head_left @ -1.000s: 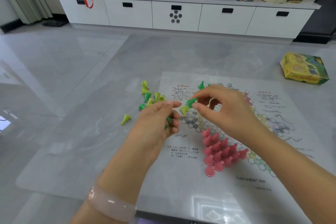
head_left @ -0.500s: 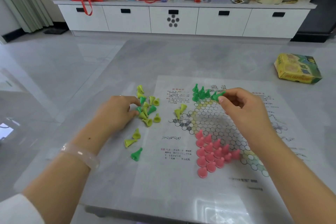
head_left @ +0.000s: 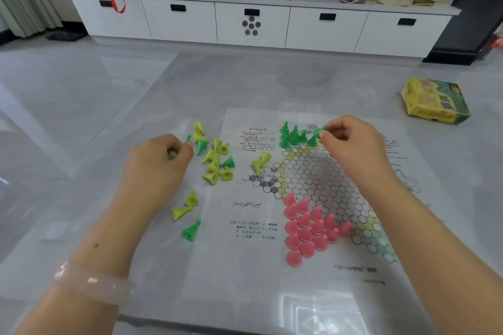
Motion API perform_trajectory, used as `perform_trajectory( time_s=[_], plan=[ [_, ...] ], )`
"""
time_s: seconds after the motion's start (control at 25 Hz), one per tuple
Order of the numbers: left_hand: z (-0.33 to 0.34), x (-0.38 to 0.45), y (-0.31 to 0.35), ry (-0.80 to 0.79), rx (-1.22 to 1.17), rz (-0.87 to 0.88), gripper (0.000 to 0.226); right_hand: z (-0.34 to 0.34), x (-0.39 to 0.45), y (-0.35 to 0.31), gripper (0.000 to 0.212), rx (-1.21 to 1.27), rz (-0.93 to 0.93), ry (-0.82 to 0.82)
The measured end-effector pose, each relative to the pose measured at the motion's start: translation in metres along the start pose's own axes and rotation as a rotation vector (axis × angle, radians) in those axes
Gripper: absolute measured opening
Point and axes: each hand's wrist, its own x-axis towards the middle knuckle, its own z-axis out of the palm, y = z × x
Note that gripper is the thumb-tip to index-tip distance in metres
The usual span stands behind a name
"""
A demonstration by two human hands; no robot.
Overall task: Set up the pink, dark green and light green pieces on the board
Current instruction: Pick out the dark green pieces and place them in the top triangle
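Right hand (head_left: pixel 351 144) pinches one dark green cone piece (head_left: pixel 322 129) at fingertips, tilted, above the standing dark green group (head_left: pixel 295 136) at the board's (head_left: pixel 313 266) far point. Left hand (head_left: pixel 160 160) is curled around another dark green piece beside the loose pile (head_left: pixel 216 160). Pink pieces (head_left: pixel 310 228) are seated. Judged light, rigid, slippery plastic; best gripped mid-cone.

**Hands: both engaged, forearms extended**

Left hand (head_left: pixel 158 163): back facing up, fingers curled inward, a dark green piece (head_left: pixel 187 139) pinched at the fingertips. A pale bangle (head_left: pixel 92 284) sits on the wrist. Right hand (head_left: pixel 351 144): raised further forward, fingers curled, thumb and forefinger pinching a second dark green piece (head_left: pixel 321 129). Both forearms bare, reaching forward, well apart.
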Motion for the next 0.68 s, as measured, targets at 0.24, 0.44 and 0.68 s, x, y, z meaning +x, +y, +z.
perform_trajectory(
  time_s=[0.24,0.44,0.68],
  plan=[
    [0.008,-0.014,0.011,-0.034,-0.132,-0.012,0.02,0.027,0.009,0.008,0.015,-0.296,-0.059,0.005],
    [-0.005,-0.018,0.007,0.014,0.005,0.122,0.008,0.034,0.011,0.011,0.016,-0.411,-0.061,-0.014],
    [-0.005,-0.018,-0.001,0.016,0.03,0.148,0.009,0.038,0.011,0.012,0.015,-0.453,-0.073,-0.02]
  ],
)
